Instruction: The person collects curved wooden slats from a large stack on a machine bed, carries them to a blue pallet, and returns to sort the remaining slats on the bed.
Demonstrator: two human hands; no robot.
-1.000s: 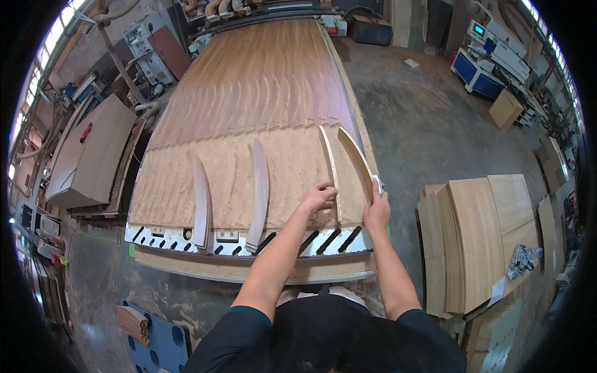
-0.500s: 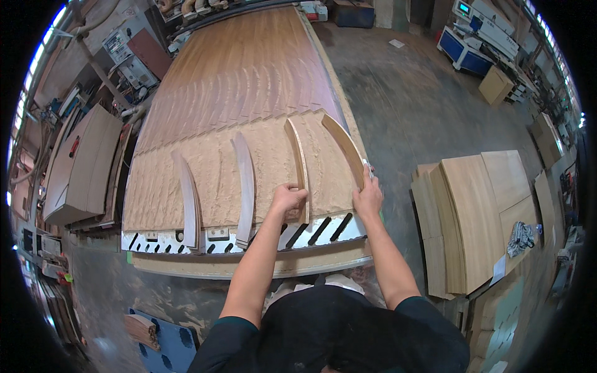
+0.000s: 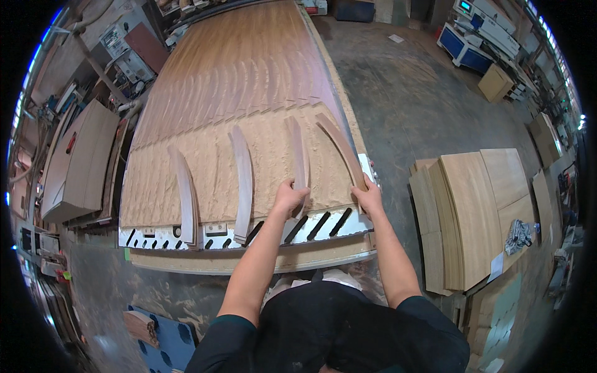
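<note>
My left hand (image 3: 291, 198) is closed on the near end of a curved wooden strip (image 3: 298, 146), thumb on top and fingers partly hidden. At the right edge of the board, my right hand (image 3: 368, 195) grips the near end of another curved wooden strip (image 3: 341, 144). Both strips show a brownish upper face and lean over a large wooden panel (image 3: 214, 146) coated with sawdust. Left of my hands lie two more curved strips, a single-looking one (image 3: 243, 177) and a small stack (image 3: 185, 196), their near ends reaching over the slotted white table edge (image 3: 273, 236).
Beyond the dusty part, many curved cuts run across the panel (image 3: 249, 31). Stacked curved boards (image 3: 466, 224) stand at the right, with a striped cloth (image 3: 518, 237) on top. Large panels (image 3: 84, 165) lean at the left. A blue mat (image 3: 163, 339) with wood pieces lies below.
The strips in both hands have been turned from standing on edge to lying flatter, so their brown faces show. My right hand has shifted slightly nearer to me.
</note>
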